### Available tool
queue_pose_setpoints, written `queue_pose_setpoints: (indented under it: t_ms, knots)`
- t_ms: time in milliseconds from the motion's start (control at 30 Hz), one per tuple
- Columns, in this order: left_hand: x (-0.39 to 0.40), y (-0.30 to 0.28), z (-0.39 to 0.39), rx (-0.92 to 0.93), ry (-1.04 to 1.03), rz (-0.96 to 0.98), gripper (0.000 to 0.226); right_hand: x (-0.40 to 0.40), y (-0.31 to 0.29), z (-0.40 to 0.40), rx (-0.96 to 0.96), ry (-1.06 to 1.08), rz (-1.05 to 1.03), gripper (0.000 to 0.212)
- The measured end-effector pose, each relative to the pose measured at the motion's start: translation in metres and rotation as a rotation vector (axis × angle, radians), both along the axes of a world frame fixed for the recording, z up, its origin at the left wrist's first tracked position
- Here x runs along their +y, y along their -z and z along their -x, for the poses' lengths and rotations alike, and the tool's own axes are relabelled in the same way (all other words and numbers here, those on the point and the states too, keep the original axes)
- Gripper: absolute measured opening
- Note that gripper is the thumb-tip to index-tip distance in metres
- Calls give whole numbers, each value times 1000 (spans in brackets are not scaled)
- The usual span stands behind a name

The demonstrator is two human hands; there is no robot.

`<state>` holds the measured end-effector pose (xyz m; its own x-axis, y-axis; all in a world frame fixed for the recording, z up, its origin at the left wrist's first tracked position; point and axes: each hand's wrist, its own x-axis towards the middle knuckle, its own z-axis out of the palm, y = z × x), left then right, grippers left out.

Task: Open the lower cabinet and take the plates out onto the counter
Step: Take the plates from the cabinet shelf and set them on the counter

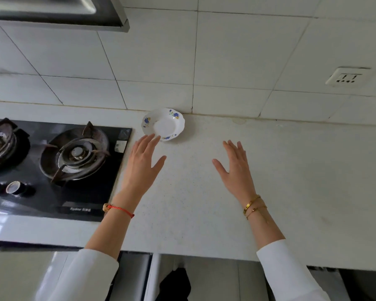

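Note:
A small white plate (pixel 164 124) with blue flowers on its scalloped rim lies on the pale counter (pixel 291 181), close to the tiled back wall. My left hand (pixel 142 165) hovers over the counter with fingers spread, its fingertips just at the plate's near edge, holding nothing. My right hand (pixel 237 170) is open too, palm down, a hand's width to the right of the plate. Below the counter's front edge a lower cabinet door (pixel 153 276) stands ajar, seen edge-on; the cabinet's inside is hidden.
A black gas hob (pixel 59 170) with two burners and knobs fills the counter's left side. A range hood (pixel 57 14) hangs at top left. A wall socket (pixel 347 77) sits at right. A dark shape (pixel 176 283) shows on the floor below.

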<state>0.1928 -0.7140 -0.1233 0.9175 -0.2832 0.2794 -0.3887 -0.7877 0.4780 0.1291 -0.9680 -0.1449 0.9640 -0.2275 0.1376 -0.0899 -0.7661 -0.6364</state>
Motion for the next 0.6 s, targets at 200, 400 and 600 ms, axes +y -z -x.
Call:
queue_pose_setpoints:
  t_ms: [200,400,600]
  knots:
    - [-15,-11,92,-40,-38,26,54,-18,-8,88,-26,-40,22,64]
    - [-27,-14,183,-66,-78,44,52,-34,-13,169,-37,-76,24,63]
    - [-36,-12,259,-59,-101,48,51,-44,-15,241,-22,-98,10,61]
